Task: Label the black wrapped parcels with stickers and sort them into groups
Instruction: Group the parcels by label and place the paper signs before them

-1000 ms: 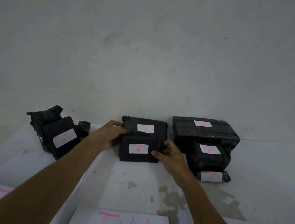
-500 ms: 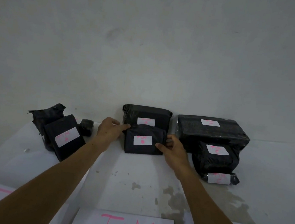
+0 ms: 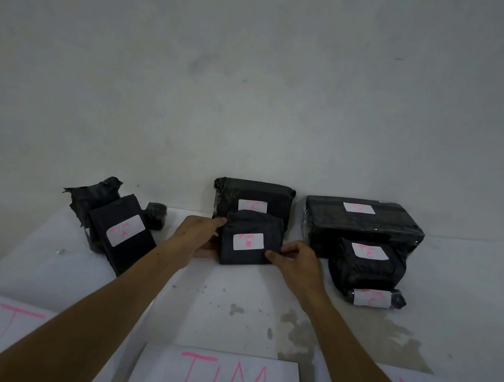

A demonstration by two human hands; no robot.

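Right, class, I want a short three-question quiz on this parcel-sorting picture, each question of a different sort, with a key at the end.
1. True or false: both hands hold the front middle parcel.
2. Multiple choice: how many parcels make up the group on the right? A one; B three; C five.
3. Fill the gap: the front middle parcel stands in front of another labelled parcel that is set against the ____.

Key
1. True: the left hand grips its left edge, the right hand its right edge.
2. B: the large parcel, the medium parcel and the small roll.
3. wall.
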